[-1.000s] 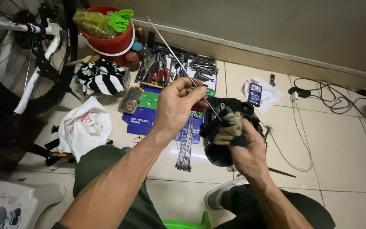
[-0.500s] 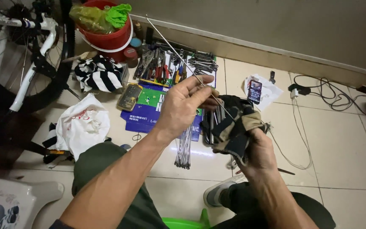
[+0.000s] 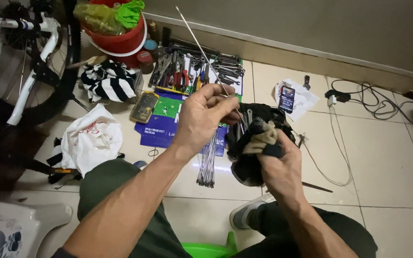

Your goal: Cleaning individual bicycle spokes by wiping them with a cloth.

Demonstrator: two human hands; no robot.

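My left hand [image 3: 205, 118] pinches a long thin metal spoke [image 3: 200, 47] that slants up and away toward the wall. My right hand [image 3: 277, 162] grips a dark, dirty rag [image 3: 254, 138] bunched around the spoke's lower end and around a few more spoke ends that stick out of it. The two hands almost touch above the floor. Below them a bundle of loose spokes [image 3: 207, 160] lies on the tiles beside a blue printed sheet [image 3: 161, 126].
Several hand tools [image 3: 194, 71] lie on the sheet near the wall. A red bucket [image 3: 115, 40] with green and yellow cloths stands at the back left, a bicycle wheel and white frame [image 3: 29, 71] left. Striped cloth [image 3: 108, 82], white bag [image 3: 92, 138], phone [image 3: 287, 98], cables [image 3: 359, 93].
Both hands have lifted a little and drawn closer to me. The rag has been bunched tighter around the spoke, and my left hand has slid along it.
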